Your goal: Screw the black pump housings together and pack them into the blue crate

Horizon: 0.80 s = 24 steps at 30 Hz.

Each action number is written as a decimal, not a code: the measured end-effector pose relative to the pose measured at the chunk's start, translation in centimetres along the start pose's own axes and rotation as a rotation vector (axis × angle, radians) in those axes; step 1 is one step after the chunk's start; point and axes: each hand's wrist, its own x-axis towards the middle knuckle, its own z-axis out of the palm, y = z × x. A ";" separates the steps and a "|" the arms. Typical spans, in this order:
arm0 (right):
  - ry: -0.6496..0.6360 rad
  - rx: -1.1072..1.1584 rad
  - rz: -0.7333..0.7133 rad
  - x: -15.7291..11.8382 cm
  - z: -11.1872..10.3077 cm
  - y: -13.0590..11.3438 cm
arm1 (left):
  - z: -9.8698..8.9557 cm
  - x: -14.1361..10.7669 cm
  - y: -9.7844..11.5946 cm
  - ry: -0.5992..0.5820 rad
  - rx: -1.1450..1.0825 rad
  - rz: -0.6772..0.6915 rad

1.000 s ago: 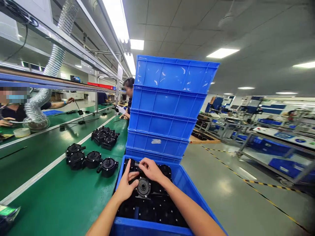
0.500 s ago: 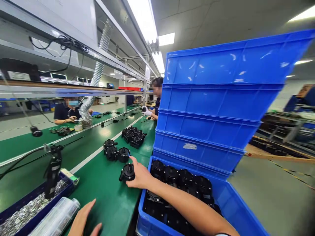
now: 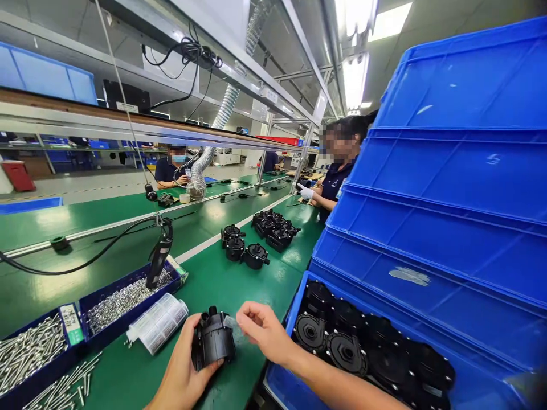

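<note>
Upright in my left hand [image 3: 188, 361] is a black pump [image 3: 217, 339] with a short spout on top, fingers and thumb wrapped around its body. My right hand [image 3: 264, 330] is at the pump's upper right side with its fingers curled in a pinch. A small translucent piece [image 3: 231, 322] shows between those fingertips and the pump; what it is I cannot make out. Left of the pump, a roll of silvery printed labels [image 3: 159, 323] lies on the green bench [image 3: 205, 282]. Several more black pumps [image 3: 255, 255] stand farther along the bench.
Blue bins of nuts [image 3: 123, 302] and long screws [image 3: 32, 350] sit at left, with loose screws [image 3: 68, 384] nearby. A black power screwdriver [image 3: 160, 256] hangs above. At right, a blue crate [image 3: 280, 378] holds several pumps beside stacked crates [image 3: 461, 199]. Co-workers [image 3: 339, 171] sit farther off.
The pump that my right hand gripped on the bench is now in my left hand, closer to me. My right hand has moved back beside it. The view has turned left.
</note>
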 end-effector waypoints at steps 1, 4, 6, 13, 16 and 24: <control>-0.068 0.052 0.069 -0.5 0.2 0.0 | 0.0 0.1 0.3 0.007 -0.020 0.013; -0.191 0.027 0.115 -1.5 0.9 0.3 | 0.2 0.3 1.1 0.040 -0.048 0.087; -0.210 -0.102 0.050 -1.8 1.3 0.2 | 0.3 0.4 1.2 0.063 -0.044 0.115; -0.169 -0.346 -0.033 -1.5 1.6 -0.8 | 0.2 0.3 1.0 0.066 -0.049 0.104; -0.144 -0.362 -0.030 -1.6 1.8 -0.8 | 0.1 0.5 1.3 0.059 -0.047 0.095; -0.100 -0.453 -0.062 -2.0 2.4 -1.2 | -0.1 0.6 1.8 0.058 -0.039 0.078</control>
